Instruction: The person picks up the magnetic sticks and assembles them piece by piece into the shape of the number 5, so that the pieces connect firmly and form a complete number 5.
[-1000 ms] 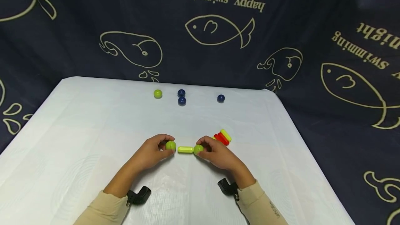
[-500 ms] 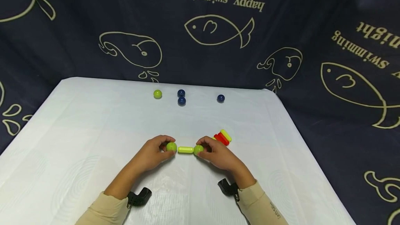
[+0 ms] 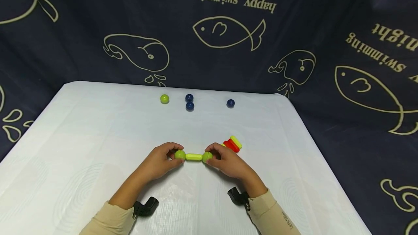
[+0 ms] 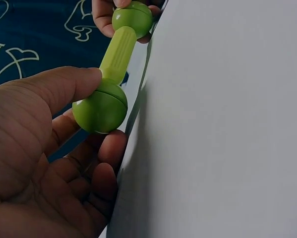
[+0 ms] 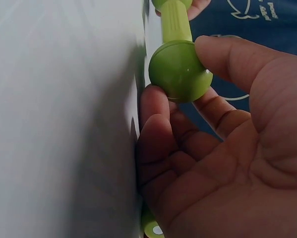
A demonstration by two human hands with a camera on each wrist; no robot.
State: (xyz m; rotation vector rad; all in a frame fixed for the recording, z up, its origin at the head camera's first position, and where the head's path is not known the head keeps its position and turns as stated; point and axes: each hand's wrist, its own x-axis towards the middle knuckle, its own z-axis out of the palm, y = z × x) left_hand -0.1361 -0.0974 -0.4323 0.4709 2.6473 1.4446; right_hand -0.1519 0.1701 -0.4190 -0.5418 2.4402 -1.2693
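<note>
My left hand [image 3: 162, 160] pinches a green ball [image 4: 101, 109] with a seam round it, thumb on one side and fingertips on the other. My right hand [image 3: 226, 160] pinches a second green ball [image 5: 180, 72] in the same manner. Between the two balls lies a yellow-green ribbed rod [image 3: 194, 157]; each of its ends touches a ball, so the three form a dumbbell shape in line. Both wrist views show the rod [image 4: 118, 54] meeting the balls. Whether the pieces are fastened together I cannot tell.
Just beyond my right hand lie red rods [image 3: 232, 145] and a yellow-green rod [image 3: 236, 141], partly hidden by the hand. Near the far edge of the white table [image 3: 130, 119] sit a green ball [image 3: 164, 99], two dark blue balls [image 3: 189, 106] together, and a lone blue ball [image 3: 230, 103].
My left hand has moved slightly right with its green ball, closing the gap to the rod's left end. My right hand and its ball have stayed nearly still.
</note>
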